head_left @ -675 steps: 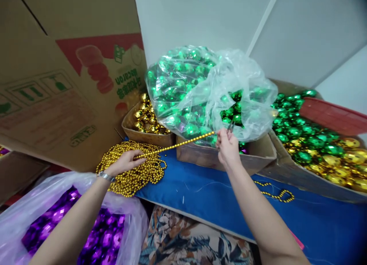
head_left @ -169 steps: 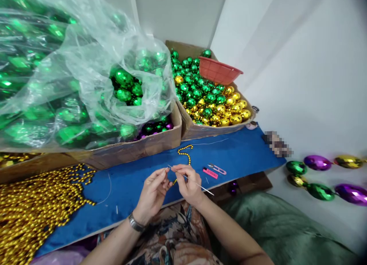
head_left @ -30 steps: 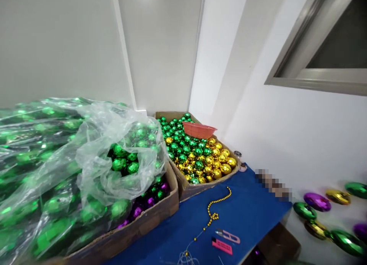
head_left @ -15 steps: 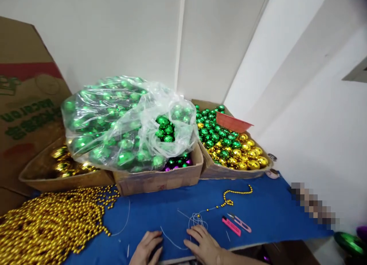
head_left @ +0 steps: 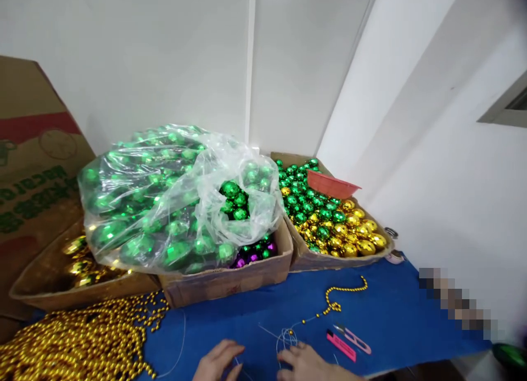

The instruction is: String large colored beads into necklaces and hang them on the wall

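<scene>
My left hand (head_left: 220, 360) is at the bottom edge of the view, over the blue cloth. Its finger and thumb are curved but apart, with a thin pale string (head_left: 246, 374) showing by them. My right hand (head_left: 307, 363) lies to its right, fingers spread, touching the near side of a loose coil of clear string (head_left: 286, 337). From this coil, string runs with a few loose gold beads to a short gold bead strand (head_left: 346, 289). Beside my right hand lie a pink cutter (head_left: 341, 346) and pink-handled thread snips (head_left: 354, 340). Both wrists are partly cut off.
Gold bead strands (head_left: 78, 342) are heaped at the left. Behind stand cardboard boxes: one under a plastic bag of green balls (head_left: 164, 205), another (head_left: 304, 264) with green and gold balls and a red tray (head_left: 332, 185). A white wall rises at right.
The view has tilted up and shifted slightly, so the table sits lower in it. My left hand has come to the string piece. My right hand stays by the coil.
</scene>
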Tool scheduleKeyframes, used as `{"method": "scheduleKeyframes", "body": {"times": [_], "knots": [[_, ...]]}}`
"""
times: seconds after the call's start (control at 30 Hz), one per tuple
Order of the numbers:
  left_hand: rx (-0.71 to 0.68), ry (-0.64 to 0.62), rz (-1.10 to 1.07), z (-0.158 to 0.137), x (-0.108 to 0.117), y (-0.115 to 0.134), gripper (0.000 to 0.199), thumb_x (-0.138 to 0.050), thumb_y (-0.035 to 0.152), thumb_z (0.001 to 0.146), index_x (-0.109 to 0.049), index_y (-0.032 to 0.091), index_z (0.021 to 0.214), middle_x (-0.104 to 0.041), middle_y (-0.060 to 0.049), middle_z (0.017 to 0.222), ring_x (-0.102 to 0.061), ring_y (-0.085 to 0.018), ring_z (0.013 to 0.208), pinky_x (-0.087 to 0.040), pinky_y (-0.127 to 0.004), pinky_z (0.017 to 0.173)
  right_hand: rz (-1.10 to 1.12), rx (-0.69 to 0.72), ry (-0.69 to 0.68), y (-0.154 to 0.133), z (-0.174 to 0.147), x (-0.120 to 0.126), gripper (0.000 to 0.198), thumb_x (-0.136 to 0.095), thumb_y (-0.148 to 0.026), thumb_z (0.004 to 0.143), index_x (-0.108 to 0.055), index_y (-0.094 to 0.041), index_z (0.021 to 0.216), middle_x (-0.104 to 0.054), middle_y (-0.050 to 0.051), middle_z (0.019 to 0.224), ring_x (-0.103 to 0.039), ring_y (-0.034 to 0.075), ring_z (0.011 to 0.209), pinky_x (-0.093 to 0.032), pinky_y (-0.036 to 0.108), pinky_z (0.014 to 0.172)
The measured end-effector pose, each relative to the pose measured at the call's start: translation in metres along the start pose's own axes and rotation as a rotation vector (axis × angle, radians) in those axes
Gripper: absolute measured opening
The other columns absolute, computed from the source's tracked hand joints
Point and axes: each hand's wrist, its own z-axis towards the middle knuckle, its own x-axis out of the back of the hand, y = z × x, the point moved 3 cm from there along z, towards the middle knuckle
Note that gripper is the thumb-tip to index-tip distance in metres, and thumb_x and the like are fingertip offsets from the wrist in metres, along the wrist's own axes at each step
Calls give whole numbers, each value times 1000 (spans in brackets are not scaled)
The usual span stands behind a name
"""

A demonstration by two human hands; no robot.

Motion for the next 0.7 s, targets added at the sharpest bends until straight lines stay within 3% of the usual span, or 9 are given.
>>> {"method": "scheduleKeyframes", "body": {"times": [0.1,0.2,0.27,0.33,0.4,0.47,0.53,0.6,0.7], "knots": [[-182,209,204,31,86,43,36,-49,28,92,-57,29,128,-65,-9,118,-62,-20,106,-50,-28,92,59,-103,139,26,21,105,25,-51,-36,91,-60,-29,114,-69,2,86,-66,17,74,-53,26,67],[-198,337,457,73,163,66,35,-45,25,94,-57,26,127,-62,-10,120,-60,-22,108,-50,-35,94,5,-171,433,73,52,208,34,-39,-30,98,-53,-24,128,-66,8,106,-64,18,93,-52,29,82],[-81,344,658,104,194,64,36,-45,27,93,-56,21,127,-61,-13,120,-61,-27,104,-54,-41,86,-94,-353,519,110,80,248,47,-49,-35,94,-43,-24,139,-56,14,126,-60,23,107,-52,35,86],[64,259,785,130,209,53,43,-49,27,91,-51,18,133,-60,-15,119,-62,-29,101,-56,-40,76,-124,-564,487,144,110,263,73,-68,-37,80,-36,-26,145,-37,18,145,-54,33,117,-51,43,87],[147,172,822,145,212,41,52,-54,27,88,-44,19,138,-59,-15,119,-61,-30,103,-56,-38,73,1,-686,412,167,139,262,77,-76,-33,72,-41,-29,141,-22,18,153,-51,36,120,-48,46,89],[143,139,785,150,210,32,59,-54,29,88,-37,21,143,-57,-15,121,-59,-31,108,-55,-39,79,161,-713,377,177,162,259,52,-71,-30,76,-57,-26,126,-36,16,148,-55,33,115,-47,42,89],[82,149,702,145,207,29,65,-52,33,90,-27,24,148,-52,-15,128,-56,-30,114,-52,-40,87,274,-697,417,181,181,268,25,-59,-28,85,-67,-21,107,-59,13,125,-61,27,104,-48,36,87],[-5,154,620,138,204,32,70,-51,37,91,-16,28,151,-40,-16,142,-52,-30,121,-49,-41,94,356,-675,512,181,198,292,23,-48,-27,90,-67,-17,101,-67,9,104,-63,22,94,-48,31,83],[-169,99,592,135,198,46,72,-54,44,89,-18,36,151,-5,-14,158,-39,-35,133,-44,-44,100,485,-606,692,176,225,345,35,-31,-32,97,-60,-18,110,-67,3,100,-62,15,87,-49,25,77]]}}
